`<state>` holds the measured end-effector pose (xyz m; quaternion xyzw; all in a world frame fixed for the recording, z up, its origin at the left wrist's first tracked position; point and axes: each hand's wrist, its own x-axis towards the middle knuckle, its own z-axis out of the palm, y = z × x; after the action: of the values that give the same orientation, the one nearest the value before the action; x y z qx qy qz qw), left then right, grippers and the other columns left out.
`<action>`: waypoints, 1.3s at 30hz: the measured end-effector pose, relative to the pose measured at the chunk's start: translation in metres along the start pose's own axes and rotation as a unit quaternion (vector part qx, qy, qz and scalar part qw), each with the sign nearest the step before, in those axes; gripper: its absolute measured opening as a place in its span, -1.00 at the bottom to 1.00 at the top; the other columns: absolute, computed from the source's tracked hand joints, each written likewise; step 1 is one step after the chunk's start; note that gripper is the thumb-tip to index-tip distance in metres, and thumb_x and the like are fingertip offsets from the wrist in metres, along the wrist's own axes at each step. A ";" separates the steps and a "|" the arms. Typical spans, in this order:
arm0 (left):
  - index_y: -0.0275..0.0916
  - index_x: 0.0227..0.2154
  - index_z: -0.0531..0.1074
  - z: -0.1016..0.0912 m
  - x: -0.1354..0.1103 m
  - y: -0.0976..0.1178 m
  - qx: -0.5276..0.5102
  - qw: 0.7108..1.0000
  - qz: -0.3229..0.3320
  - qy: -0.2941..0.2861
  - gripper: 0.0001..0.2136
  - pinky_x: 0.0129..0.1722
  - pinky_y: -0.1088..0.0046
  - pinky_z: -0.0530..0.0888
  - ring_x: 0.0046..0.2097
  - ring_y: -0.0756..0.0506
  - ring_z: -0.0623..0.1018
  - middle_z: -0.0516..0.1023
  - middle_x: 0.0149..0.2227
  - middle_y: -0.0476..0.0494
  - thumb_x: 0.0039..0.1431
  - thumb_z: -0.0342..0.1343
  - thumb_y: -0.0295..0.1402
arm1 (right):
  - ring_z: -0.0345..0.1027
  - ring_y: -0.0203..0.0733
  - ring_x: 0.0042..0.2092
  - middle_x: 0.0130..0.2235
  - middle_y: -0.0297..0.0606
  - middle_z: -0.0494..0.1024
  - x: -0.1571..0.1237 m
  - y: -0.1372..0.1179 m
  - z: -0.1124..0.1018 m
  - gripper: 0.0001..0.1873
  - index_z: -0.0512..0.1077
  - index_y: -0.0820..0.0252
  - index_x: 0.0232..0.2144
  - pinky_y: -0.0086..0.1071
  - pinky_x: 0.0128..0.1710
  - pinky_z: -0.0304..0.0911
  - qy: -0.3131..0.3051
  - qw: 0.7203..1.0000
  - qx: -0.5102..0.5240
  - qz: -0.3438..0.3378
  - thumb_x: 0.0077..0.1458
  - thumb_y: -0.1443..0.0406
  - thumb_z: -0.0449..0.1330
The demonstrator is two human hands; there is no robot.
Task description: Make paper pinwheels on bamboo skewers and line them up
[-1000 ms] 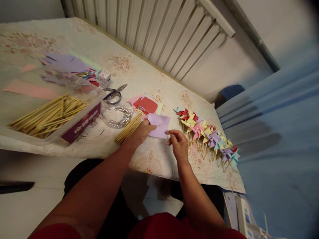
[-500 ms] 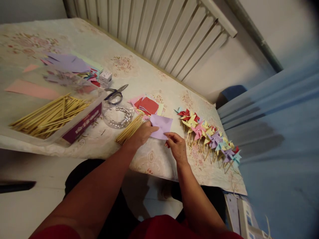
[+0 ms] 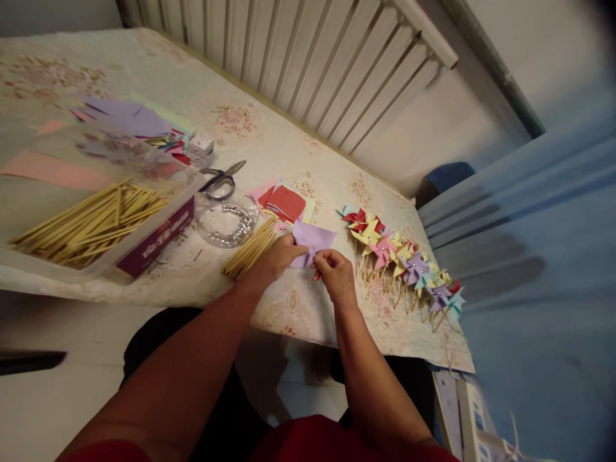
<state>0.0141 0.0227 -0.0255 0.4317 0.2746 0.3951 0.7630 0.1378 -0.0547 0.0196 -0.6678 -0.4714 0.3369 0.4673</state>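
Observation:
A square of purple paper (image 3: 315, 237) is held above the table between my two hands. My left hand (image 3: 280, 256) grips its left side, thumb lying on top. At the lower right, my right hand (image 3: 332, 269) pinches a corner of the paper, which looks bent inward there. Just left of my left hand lies a bundle of thin wooden sticks (image 3: 250, 247). Behind the paper is a pile of red, pink and yellow paper squares (image 3: 285, 203). To the right, several finished paper pinwheels (image 3: 382, 247) on sticks lie in a row.
Left of the hands are a round clear dish of shiny pins (image 3: 226, 222), scissors (image 3: 222, 179), small white boxes (image 3: 201, 145) and a clear plastic box (image 3: 158, 247) of sticks. Purple paper sheets (image 3: 120, 117) lie behind it. A blue curtain (image 3: 543, 256) hangs at right.
My right hand has moved slightly left and in, carrying the purple paper's lower right corner toward its middle. My left hand keeps its hold.

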 end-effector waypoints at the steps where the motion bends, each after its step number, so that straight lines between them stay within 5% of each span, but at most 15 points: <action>1: -0.34 -0.26 0.50 0.000 0.001 -0.001 -0.001 1.000 -0.002 0.006 -0.71 -0.32 0.47 0.40 -0.36 -0.04 0.49 0.53 -0.40 -0.05 -0.11 0.21 -0.37 | 0.25 -0.36 -0.63 -0.56 -0.44 0.48 0.001 0.000 0.001 -0.83 0.41 0.16 -0.50 -0.45 -0.59 0.10 0.002 1.000 -0.002 0.001 -0.06 0.18 0.23; 18: -0.38 -0.25 0.53 0.003 -0.002 0.005 0.015 0.999 -0.008 0.028 -0.69 -0.30 0.48 0.40 -0.34 -0.05 0.50 0.57 -0.39 -0.07 -0.14 0.21 -0.41 | 0.22 -0.33 -0.62 -0.62 -0.47 0.37 0.008 0.003 0.012 -0.85 0.36 0.14 -0.58 -0.44 -0.60 0.14 0.102 0.990 -0.093 0.034 -0.13 0.19 0.17; 39: -0.37 -0.27 0.55 0.000 0.002 -0.001 0.039 0.999 0.005 0.023 -0.70 -0.35 0.49 0.37 -0.39 -0.03 0.48 0.56 -0.42 -0.05 -0.14 0.20 -0.39 | 0.21 -0.33 -0.64 -0.64 -0.45 0.38 0.009 0.003 0.013 -0.79 0.39 0.17 -0.58 -0.45 -0.62 0.10 0.097 0.992 -0.071 0.040 -0.12 0.15 0.21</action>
<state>0.0154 0.0242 -0.0264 0.4533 0.3047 0.3976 0.7372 0.1297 -0.0426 0.0124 -0.7473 -0.4195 0.2542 0.4484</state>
